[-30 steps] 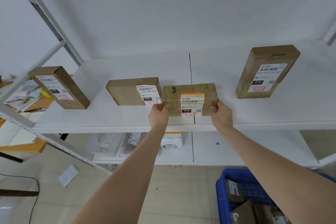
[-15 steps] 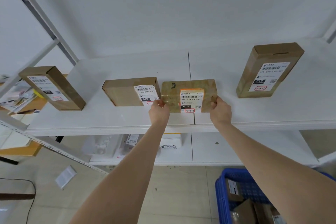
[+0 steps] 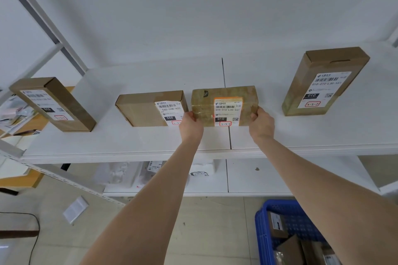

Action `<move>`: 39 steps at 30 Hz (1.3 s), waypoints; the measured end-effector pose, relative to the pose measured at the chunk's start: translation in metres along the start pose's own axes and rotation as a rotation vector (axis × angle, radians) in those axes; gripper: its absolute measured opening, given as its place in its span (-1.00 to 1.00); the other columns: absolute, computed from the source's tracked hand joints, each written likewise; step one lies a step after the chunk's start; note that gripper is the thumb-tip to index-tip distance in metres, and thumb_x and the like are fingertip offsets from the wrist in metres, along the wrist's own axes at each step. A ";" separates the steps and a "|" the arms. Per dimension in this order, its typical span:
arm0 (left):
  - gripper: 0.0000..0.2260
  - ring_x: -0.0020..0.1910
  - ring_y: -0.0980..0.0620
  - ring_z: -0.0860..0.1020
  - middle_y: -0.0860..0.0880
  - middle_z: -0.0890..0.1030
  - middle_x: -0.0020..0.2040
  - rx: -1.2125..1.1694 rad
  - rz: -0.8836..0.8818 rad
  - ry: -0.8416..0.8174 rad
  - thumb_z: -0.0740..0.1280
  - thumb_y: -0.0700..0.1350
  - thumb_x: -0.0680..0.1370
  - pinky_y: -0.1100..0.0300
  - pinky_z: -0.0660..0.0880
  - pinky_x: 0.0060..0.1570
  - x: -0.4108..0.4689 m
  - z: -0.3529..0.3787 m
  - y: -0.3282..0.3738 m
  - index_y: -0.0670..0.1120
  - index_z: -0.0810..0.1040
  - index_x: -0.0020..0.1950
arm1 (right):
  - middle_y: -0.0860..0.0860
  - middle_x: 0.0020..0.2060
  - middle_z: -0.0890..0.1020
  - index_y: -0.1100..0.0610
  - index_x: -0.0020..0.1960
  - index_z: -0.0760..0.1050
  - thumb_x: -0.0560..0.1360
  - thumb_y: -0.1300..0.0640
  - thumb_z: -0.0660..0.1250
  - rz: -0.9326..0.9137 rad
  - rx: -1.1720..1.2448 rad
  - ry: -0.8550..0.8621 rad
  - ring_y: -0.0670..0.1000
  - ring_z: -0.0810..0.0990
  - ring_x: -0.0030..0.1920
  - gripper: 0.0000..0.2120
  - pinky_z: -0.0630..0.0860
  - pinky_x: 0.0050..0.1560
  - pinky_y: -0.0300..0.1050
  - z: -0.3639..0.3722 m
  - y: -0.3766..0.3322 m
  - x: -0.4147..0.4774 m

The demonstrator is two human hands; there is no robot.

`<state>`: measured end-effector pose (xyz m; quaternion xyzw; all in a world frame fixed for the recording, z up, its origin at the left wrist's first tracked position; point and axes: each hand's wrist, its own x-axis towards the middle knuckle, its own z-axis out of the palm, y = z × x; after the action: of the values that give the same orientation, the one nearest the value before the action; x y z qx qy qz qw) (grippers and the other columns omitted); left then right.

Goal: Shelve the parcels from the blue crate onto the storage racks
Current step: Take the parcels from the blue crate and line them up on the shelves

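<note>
A taped brown parcel (image 3: 224,101) with an orange-edged label stands on the white rack shelf (image 3: 215,140), over the seam between two boards. My left hand (image 3: 190,125) grips its left end and my right hand (image 3: 261,123) grips its right end. Just to its left, almost touching, stands a plain brown parcel (image 3: 142,109) with a white label. The blue crate (image 3: 286,217) is on the floor at the lower right, with several more parcels inside.
A long brown box (image 3: 53,105) stands tilted at the shelf's left end and a tall one (image 3: 325,82) at the right. White bagged parcels (image 3: 120,174) lie on the lower shelf. A grey rack upright (image 3: 49,28) slants at the left. A white packet (image 3: 75,208) lies on the floor.
Both hands have pushed the taped parcel a little further back on the shelf, closer to its left neighbour. The grip on both ends is unchanged.
</note>
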<state>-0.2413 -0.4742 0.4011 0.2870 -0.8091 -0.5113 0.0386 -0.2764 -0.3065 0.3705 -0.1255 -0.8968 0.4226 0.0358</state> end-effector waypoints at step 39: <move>-0.70 0.08 -0.22 0.48 -0.23 0.53 0.15 0.154 0.006 -0.096 0.04 -0.28 0.58 0.08 0.40 -0.09 -0.001 0.006 0.007 -0.23 0.37 0.28 | 0.21 0.13 0.55 0.23 0.31 0.30 0.55 0.33 0.07 0.090 0.031 -0.127 0.24 0.52 0.15 -0.66 0.45 0.06 0.01 -0.005 -0.007 -0.008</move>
<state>-0.2454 -0.4666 0.4040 0.2620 -0.8478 -0.4605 -0.0209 -0.2693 -0.3087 0.3795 -0.1382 -0.8842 0.4447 -0.0380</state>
